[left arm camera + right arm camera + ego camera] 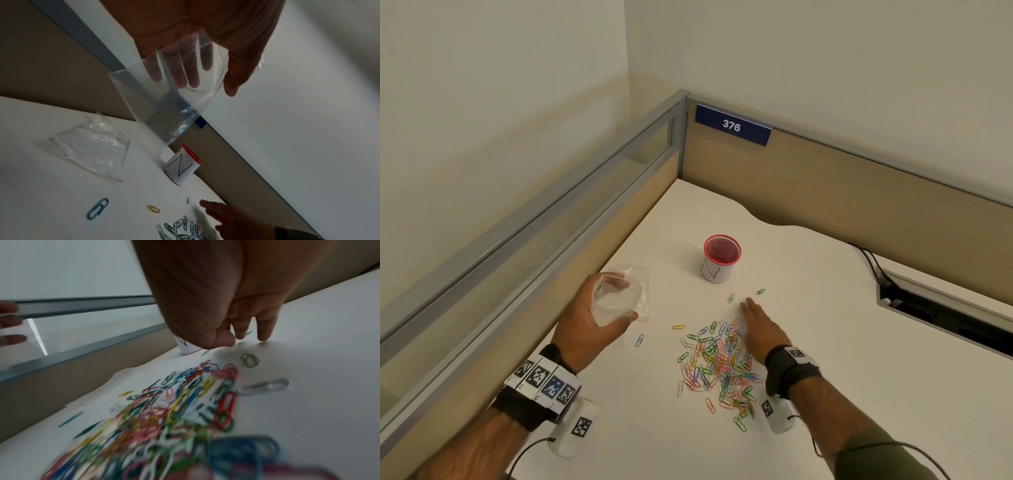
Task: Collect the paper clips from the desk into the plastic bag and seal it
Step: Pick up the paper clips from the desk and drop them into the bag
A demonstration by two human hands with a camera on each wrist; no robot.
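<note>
A pile of coloured paper clips (pixel 717 363) (pixel 174 402) lies on the white desk (pixel 825 342). My right hand (pixel 751 318) (pixel 246 334) rests flat along the pile's right edge, fingers straight and touching the desk. Stray clips lie apart from the pile: two green clips (pixel 730 298) beyond the fingertips, a yellow clip (pixel 678 327) (pixel 153 208) and a blue clip (pixel 639 340) (pixel 97 208) to the left. My left hand (pixel 628 300) (pixel 207 84) holds a clear plastic bag (pixel 613 301) (pixel 164 100) above the desk, left of the pile, fingers showing through the film and thumb on the other side.
A red mesh cup (pixel 720 258) (pixel 183 167) wrapped in white paper stands behind the pile. A second crumpled clear bag (pixel 92 151) lies on the desk under my left hand. Partition walls (pixel 825 185) close the back and left. A cable slot (pixel 928 301) opens at the right.
</note>
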